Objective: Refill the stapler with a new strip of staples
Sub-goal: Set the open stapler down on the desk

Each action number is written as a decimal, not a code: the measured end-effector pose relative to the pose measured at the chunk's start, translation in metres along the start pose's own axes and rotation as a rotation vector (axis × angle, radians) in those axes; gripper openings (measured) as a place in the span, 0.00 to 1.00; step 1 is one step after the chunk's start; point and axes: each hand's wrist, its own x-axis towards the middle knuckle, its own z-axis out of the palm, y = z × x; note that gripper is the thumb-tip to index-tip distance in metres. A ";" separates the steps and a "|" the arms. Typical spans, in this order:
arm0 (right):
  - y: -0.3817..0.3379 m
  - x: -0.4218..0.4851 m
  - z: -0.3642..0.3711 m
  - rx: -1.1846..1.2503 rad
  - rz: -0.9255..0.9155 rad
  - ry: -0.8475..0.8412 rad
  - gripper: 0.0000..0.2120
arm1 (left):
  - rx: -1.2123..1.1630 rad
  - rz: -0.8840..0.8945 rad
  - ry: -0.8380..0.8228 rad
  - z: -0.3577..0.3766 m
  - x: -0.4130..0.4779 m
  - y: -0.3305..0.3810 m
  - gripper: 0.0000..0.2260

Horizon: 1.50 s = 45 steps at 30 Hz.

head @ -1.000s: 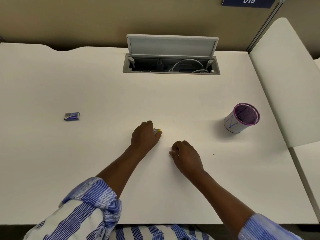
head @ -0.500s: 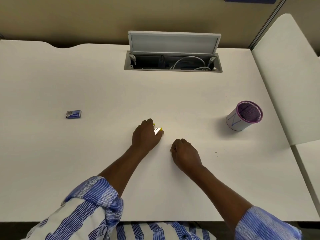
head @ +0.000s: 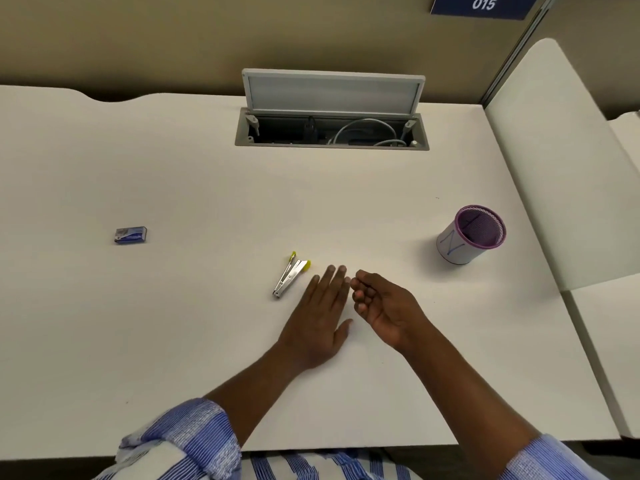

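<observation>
The small silver stapler [head: 290, 274] with yellow ends lies on the white desk [head: 173, 323], its two arms spread apart in a narrow V. Nothing touches it. My left hand [head: 322, 317] rests flat on the desk just right of the stapler, fingers straight. My right hand [head: 384, 303] hovers close beside it, palm turned inward and fingers curled, thumb tip near my left fingertips. No staple strip shows in either hand. A small blue staple box [head: 131, 235] sits far to the left.
A purple-rimmed mesh pen cup [head: 471, 239] stands at the right. An open cable hatch [head: 332, 131] with its raised lid is at the back centre. A white divider panel [head: 554, 168] borders the desk's right side.
My left hand has let go of the stapler, which now lies bare on the desk, and has moved right and flattened. My right hand has turned palm inward.
</observation>
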 end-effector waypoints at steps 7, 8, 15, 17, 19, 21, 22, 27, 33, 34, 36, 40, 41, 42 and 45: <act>-0.042 -0.013 -0.022 -0.225 -0.269 0.012 0.04 | 0.058 -0.050 -0.166 0.015 0.003 0.002 0.35; -0.050 -0.015 -0.026 -0.281 -0.322 0.019 0.06 | 0.061 -0.052 -0.170 0.015 0.003 0.001 0.35; -0.124 -0.021 -0.061 -0.557 -0.632 0.343 0.06 | 0.070 -0.055 -0.179 0.015 0.002 0.001 0.36; -0.146 -0.018 -0.074 -0.701 -0.685 0.503 0.03 | 0.072 -0.056 -0.181 0.016 0.002 0.001 0.36; -0.165 -0.012 -0.085 -0.844 -0.696 0.612 0.06 | 0.074 -0.060 -0.188 0.016 0.003 0.001 0.36; -0.179 -0.006 -0.093 -0.947 -0.682 0.659 0.07 | 0.074 -0.059 -0.188 0.016 0.003 0.002 0.36; -0.184 -0.004 -0.095 -0.983 -0.678 0.674 0.07 | 0.075 -0.060 -0.187 0.016 0.003 0.001 0.36; -0.196 0.004 -0.098 -1.257 -0.655 0.743 0.08 | 0.075 -0.060 -0.181 0.017 0.003 0.001 0.36; -0.196 0.004 -0.100 -1.346 -0.603 0.745 0.08 | 0.069 -0.058 -0.177 0.017 0.003 0.002 0.36; -0.196 0.002 -0.100 -1.341 -0.605 0.751 0.08 | 0.068 -0.058 -0.176 0.017 0.002 0.002 0.36; -0.195 -0.001 -0.098 -1.321 -0.624 0.760 0.08 | 0.071 -0.059 -0.184 0.016 0.003 0.002 0.36; -0.188 -0.009 -0.088 -1.282 -0.701 0.779 0.09 | 0.063 -0.058 -0.190 0.015 0.003 0.003 0.36; -0.184 -0.011 -0.083 -1.294 -0.727 0.787 0.10 | 0.059 -0.057 -0.195 0.014 0.003 0.003 0.36; -0.178 -0.013 -0.077 -1.306 -0.756 0.789 0.10 | 0.055 -0.053 -0.197 0.013 0.003 0.003 0.36; -0.152 -0.018 -0.053 -1.330 -0.829 0.693 0.11 | 0.022 -0.050 -0.218 0.009 0.005 0.002 0.36</act>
